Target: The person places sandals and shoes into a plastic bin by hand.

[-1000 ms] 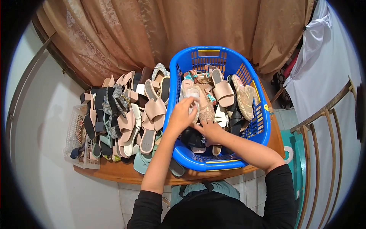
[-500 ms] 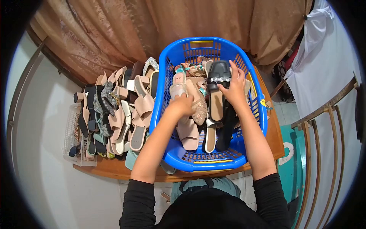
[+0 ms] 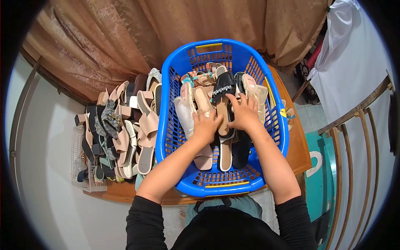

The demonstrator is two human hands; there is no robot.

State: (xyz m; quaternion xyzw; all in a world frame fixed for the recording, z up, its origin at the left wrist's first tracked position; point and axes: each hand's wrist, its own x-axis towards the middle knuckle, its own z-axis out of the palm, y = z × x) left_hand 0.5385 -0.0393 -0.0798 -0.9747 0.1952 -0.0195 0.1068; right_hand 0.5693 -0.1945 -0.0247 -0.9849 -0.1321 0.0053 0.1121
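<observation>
A blue laundry basket [image 3: 225, 192] holds several sandals and shoes. My left hand [image 3: 206, 127] lies over a beige flat shoe [image 3: 203, 100], its fingers spread and the thumb toward the middle. To its right, my right hand [image 3: 246, 112] has its fingers apart, with the index finger and thumb beside a black sandal with a jeweled strap [image 3: 224, 87]. A clear-wrapped shoe [image 3: 183, 112] leans at the basket's left. Pale shoes [image 3: 261, 93] lie beyond my right fingers. Below my hands are a pink slide [image 3: 204, 161] and a white-edged sandal [image 3: 225, 156].
Left of the basket, a pile of sandals and heels [image 3: 121, 129] covers the wooden table [image 3: 121, 196], beside a clear plastic basket [image 3: 81, 166]. Brown curtains [image 3: 166, 33] hang behind. At the right stand a wooden rack [image 3: 350, 175] and a teal board [image 3: 318, 179].
The black sandal now rests among the other shoes, lower and further left; my right hand's fingers have spread. My left hand has moved slightly right and down. Pale shoes now show at the right.
</observation>
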